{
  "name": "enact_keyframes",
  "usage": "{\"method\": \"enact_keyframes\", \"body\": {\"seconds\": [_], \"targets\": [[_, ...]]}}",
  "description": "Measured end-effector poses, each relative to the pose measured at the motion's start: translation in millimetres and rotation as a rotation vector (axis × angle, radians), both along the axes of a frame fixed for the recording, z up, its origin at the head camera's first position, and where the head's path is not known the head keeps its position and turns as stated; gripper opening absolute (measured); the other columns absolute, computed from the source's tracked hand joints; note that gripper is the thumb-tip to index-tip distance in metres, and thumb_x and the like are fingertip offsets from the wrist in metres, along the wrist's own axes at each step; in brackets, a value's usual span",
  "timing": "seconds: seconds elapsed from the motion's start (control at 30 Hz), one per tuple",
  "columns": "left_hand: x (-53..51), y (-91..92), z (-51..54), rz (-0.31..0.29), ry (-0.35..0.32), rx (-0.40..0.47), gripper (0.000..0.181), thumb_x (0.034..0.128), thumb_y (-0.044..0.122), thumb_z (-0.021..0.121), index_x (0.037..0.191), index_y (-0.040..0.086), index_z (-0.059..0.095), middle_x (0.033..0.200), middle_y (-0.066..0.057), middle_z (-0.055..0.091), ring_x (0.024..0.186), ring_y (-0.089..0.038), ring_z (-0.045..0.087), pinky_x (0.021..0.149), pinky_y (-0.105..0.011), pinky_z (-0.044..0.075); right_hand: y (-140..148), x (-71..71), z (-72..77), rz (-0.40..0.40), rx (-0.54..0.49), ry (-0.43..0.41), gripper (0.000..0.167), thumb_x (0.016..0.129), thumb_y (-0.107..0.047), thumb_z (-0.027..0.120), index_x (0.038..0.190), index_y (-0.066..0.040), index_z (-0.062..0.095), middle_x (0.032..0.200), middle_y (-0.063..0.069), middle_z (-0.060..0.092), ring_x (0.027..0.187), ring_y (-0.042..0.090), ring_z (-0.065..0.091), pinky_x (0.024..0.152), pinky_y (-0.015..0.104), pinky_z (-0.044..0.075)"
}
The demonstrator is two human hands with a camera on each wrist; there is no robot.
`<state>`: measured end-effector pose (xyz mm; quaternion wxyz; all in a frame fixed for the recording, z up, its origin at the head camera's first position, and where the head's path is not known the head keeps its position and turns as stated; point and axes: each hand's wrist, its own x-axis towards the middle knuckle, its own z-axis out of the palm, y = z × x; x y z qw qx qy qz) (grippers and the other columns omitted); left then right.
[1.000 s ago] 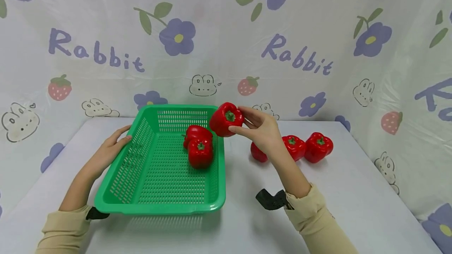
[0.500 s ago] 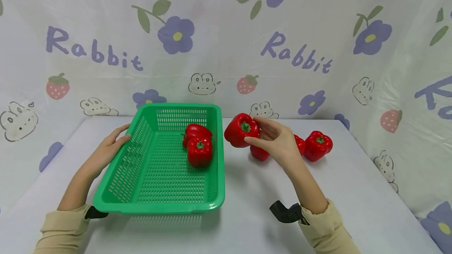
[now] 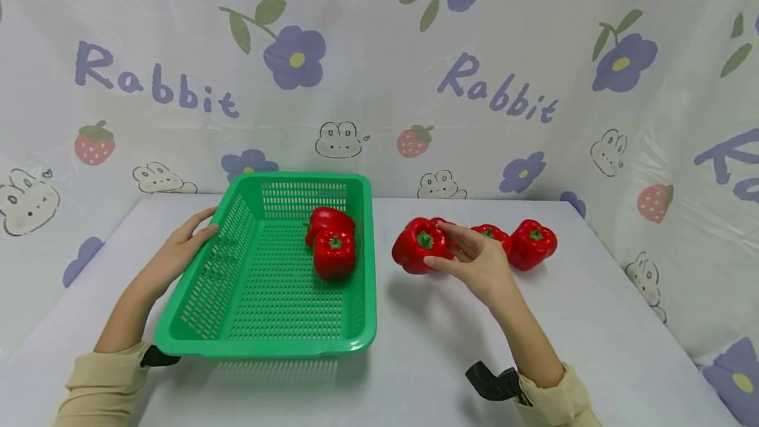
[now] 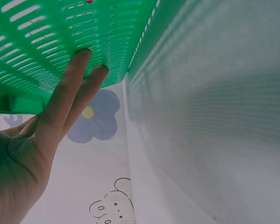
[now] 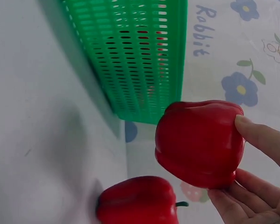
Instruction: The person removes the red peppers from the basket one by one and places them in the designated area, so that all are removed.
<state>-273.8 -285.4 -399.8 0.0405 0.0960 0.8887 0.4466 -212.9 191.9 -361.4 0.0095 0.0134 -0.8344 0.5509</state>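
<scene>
1. Green basket [image 3: 267, 348]: top open; left floor unobstructed, two inside peppers [image 3: 335, 256] crowd the right.
2. Left hand [image 3: 176, 252] bars far part of left rim.
3. Narrow gap between right wall and held pepper [image 3: 415, 249].
4. Three loose peppers [image 3: 532, 244] block behind right hand [image 3: 481, 267]; table [image 3: 622, 321] bare rightward.
5. Printed cloth [image 3: 379, 84] closes rear.

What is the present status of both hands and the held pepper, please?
Right hand: holding red pepper above table. Left hand: touching basket side. Another pepper close behind, partly hidden.
</scene>
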Motion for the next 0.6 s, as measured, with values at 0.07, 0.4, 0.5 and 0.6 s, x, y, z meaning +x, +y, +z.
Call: {"method": "enact_keyframes", "body": {"seconds": [0.07,0.4,0.5,0.6], "targets": [[-0.2,0.0,-1.2,0.001,-0.006,0.01,0.065,0.1059,0.045,0.03,0.159,0.014,0.01,0.148,-0.033,0.034,0.116,-0.037,0.055,0.095,-0.054,0.041,2,2.8,-4.1,0.004,0.003,0.002,0.067,0.08,-0.026,0.082,0.14,-0.012,0.055,0.145,0.01,0.053,0.136,0.027,0.049,0.102,0.035,0.044],[-0.1,0.2,-1.0,-0.004,-0.003,0.018,0.064,0.106,0.045,0.03,0.159,0.014,0.01,0.148,-0.032,0.034,0.121,-0.043,0.049,0.095,-0.053,0.041,13,9.6,-20.2,0.005,0.033,-0.016,0.065,0.082,-0.027,0.08,0.139,-0.011,0.055,0.144,0.012,0.054,0.133,0.028,0.052,0.099,0.037,0.047],[-0.3,-0.1,-0.7,-0.007,0.0,0.014,0.064,0.106,0.045,0.03,0.159,0.014,0.011,0.147,-0.031,0.036,0.117,-0.036,0.054,0.094,-0.051,0.043,16,10.6,-23.1,0.006,0.048,-0.005,0.063,0.082,-0.025,0.08,0.138,-0.01,0.056,0.143,0.014,0.055,0.132,0.029,0.052,0.1,0.038,0.046],[-0.3,-0.8,-0.5,-0.005,0.0,0.008,0.064,0.1059,0.045,0.031,0.159,0.014,0.011,0.146,-0.031,0.038,0.108,-0.022,0.057,0.093,-0.048,0.043,19,11.2,-26.2,0.009,0.077,0.003,0.062,0.082,-0.023,0.08,0.138,-0.008,0.056,0.141,0.015,0.056,0.132,0.031,0.052,0.101,0.039,0.045]]}}
